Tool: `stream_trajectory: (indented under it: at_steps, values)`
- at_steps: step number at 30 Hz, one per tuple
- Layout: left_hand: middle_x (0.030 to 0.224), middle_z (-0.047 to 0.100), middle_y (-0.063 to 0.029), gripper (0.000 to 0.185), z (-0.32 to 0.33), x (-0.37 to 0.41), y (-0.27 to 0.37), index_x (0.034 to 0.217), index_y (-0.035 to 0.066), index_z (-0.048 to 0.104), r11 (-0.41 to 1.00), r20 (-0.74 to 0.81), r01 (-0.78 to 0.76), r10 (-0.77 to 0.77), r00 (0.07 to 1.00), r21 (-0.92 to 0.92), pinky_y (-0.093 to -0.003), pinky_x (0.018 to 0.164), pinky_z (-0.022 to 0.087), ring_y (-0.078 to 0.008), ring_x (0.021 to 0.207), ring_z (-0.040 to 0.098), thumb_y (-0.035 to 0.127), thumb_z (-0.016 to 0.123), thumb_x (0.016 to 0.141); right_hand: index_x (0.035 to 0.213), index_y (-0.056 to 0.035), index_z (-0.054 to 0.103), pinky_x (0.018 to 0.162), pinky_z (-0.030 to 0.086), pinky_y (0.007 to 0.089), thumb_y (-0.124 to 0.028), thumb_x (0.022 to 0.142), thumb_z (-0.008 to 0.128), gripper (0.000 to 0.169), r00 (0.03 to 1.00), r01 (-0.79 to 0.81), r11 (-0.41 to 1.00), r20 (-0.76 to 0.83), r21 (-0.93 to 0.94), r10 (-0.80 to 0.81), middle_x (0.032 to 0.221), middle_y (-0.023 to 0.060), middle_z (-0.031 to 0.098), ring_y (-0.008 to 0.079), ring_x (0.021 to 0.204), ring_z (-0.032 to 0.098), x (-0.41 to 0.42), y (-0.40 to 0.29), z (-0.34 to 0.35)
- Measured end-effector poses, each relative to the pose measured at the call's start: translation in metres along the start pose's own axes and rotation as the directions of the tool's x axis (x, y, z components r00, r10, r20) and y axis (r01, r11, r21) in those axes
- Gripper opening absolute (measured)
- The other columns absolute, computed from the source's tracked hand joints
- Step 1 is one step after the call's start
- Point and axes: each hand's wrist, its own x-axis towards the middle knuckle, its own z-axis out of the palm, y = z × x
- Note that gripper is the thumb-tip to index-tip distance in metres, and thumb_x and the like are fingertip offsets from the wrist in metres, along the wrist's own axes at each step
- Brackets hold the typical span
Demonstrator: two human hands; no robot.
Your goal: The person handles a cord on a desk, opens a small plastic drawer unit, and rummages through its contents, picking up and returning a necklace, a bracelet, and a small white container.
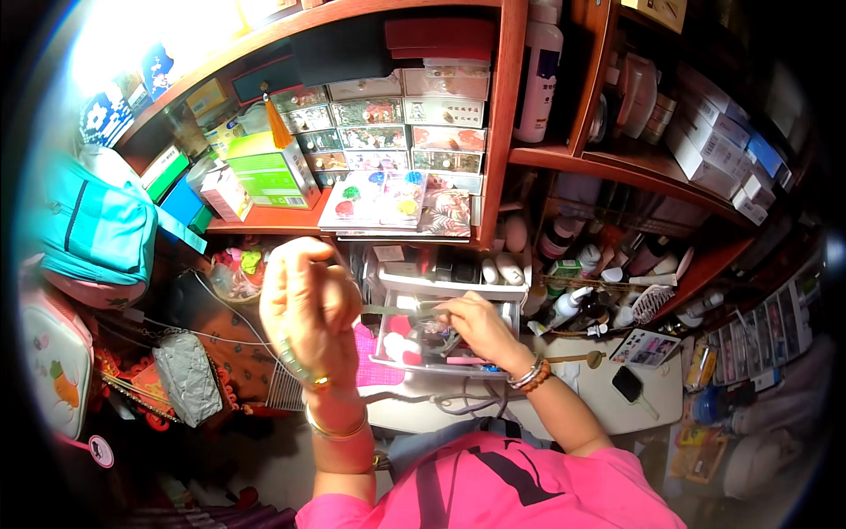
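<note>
My left hand (307, 287) is raised with its fingers curled, left of an open plastic drawer (443, 364). A pale, thin strip (400, 309) runs from it to my right hand (472, 321), whose fingertips pinch the strip's other end above the drawer. What the strip is made of cannot be told. The drawer holds a white and pink item (402, 348), a pink stick-like item (466, 361) and other small things partly hidden by my right hand. Above it, an upper white drawer (456, 285) holds dark boxes and white rounded objects (509, 268).
Small drawers (373, 137) and a green box (271, 173) stand on the wooden shelf (264, 220). Bottles (570, 305) crowd the right side. A black hairbrush (626, 383) lies on the pale surface (661, 410). Left are a turquoise bag (99, 231) and a basket (231, 287).
</note>
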Motion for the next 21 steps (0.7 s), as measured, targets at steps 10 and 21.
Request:
stream_trajectory:
  at_steps: [10, 21]
  values:
    - [0.065, 0.049, 0.0022, 0.017, -0.040, -0.024, -0.009, 0.100, 0.001, 0.059, 0.866, -0.209, 0.306, -0.240, 0.948, 0.395, -0.0165, 0.047, 0.031, -0.0026, 0.055, 0.040, 0.015, 0.050, 0.096, 0.098, 0.0018, 0.064, 0.062, 0.047, 0.0247, 0.004, 0.084, 0.056, 0.016, 0.970, -0.090, 0.902, -0.168, 0.423, 0.176, 0.085, 0.0068, 0.065, 0.0106, 0.072, 0.061, 0.015, -0.043, -0.040]
    - [0.072, 0.060, 0.0006, 0.014, -0.013, -0.038, -0.044, 0.102, 0.000, 0.063, 0.703, 0.054, 0.485, -0.594, 0.803, 0.520, -0.0178, 0.050, 0.039, -0.0040, 0.059, 0.051, 0.008, 0.058, 0.091, 0.109, 0.0010, 0.062, 0.072, 0.052, 0.0233, 0.002, 0.087, 0.059, 0.022, 0.996, -0.018, 0.792, -0.060, 0.611, 0.069, 0.097, 0.0064, 0.062, 0.0122, 0.086, 0.062, 0.036, -0.096, -0.051]
